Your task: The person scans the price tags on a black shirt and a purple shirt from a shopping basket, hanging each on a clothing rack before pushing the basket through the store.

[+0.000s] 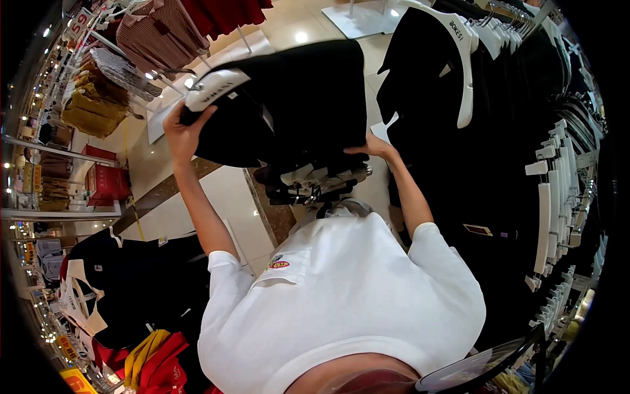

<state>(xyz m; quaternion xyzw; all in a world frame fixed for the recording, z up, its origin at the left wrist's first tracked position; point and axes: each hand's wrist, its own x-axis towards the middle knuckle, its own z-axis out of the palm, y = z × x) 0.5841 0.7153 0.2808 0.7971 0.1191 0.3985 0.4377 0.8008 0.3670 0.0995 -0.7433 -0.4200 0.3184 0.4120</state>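
A black garment on a white hanger is spread sideways in front of me. My left hand is closed around the hanger's end and the cloth at that shoulder, thumb on top. At the garment's lower right edge, my right hand pinches the cloth, its fingertips partly hidden. The garment's exact kind is hard to make out in the dark fabric. Just below it, several hangers with dark clothes hang close to my body.
To my right, a rack holds dark clothes on white hangers; one large hanger faces me. Left stand a striped garment, mustard clothes and a red box. More black clothes hang at lower left.
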